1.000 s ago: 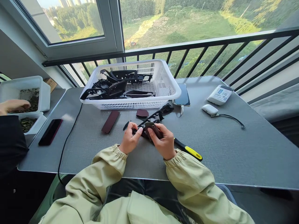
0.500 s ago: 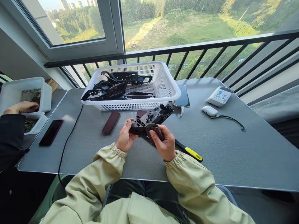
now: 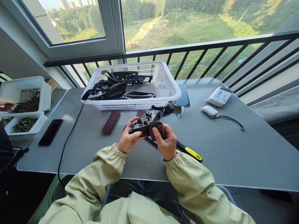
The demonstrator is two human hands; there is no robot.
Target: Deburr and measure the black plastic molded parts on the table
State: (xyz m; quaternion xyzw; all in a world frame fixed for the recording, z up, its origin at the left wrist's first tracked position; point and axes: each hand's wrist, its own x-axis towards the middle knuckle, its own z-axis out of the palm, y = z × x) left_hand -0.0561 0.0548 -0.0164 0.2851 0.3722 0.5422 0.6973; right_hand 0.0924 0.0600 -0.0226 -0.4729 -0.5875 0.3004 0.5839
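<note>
My left hand [image 3: 127, 140] grips the near end of a black plastic moulded part [image 3: 146, 120], held tilted above the grey table [image 3: 233, 146]. My right hand [image 3: 166, 141] is closed on a small dark brown curved piece [image 3: 157, 128] pressed against that part's near edge. Both hands are just in front of a white basket [image 3: 171, 88] filled with several similar black plastic parts [image 3: 116, 87]. Under my right hand a tool with a yellow-and-black handle [image 3: 192, 152] lies on the table.
A dark brown strip [image 3: 111, 122] and a black cable [image 3: 67, 140] lie left of my hands, a black phone [image 3: 50, 132] farther left. Another phone [image 3: 183, 96], a white case [image 3: 209, 110] and a white device [image 3: 220, 95] sit right. Another person's hand [image 3: 6, 104] is by white tubs [image 3: 25, 93].
I lifted the black part off the table and turned its ribbed side up, keeping the brown piece against it. The other person's hand drew back from the tub toward the left edge.
</note>
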